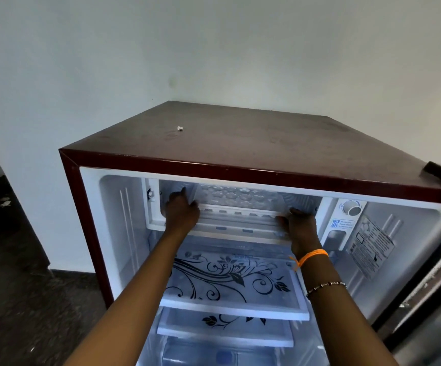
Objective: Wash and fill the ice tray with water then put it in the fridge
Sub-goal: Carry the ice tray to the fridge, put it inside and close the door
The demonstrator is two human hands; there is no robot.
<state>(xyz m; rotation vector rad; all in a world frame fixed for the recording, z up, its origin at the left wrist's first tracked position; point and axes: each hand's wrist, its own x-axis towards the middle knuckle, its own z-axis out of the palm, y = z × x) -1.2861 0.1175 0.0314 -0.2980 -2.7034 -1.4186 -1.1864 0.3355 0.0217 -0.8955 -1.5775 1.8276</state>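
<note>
At the fridge [240, 143] freezer mouth, left hand [181, 211] and right hand [302, 225], each grip clenched around the ice tray [237, 211] ends.

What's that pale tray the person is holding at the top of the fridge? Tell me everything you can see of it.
The ice tray looks like translucent whitish plastic, with rows of small compartments showing along its near edge. It sits roughly level at the mouth of the freezer compartment, at the top of the open fridge. The left hand holds its left end and the right hand its right end. Whether it holds water cannot be told.
</note>
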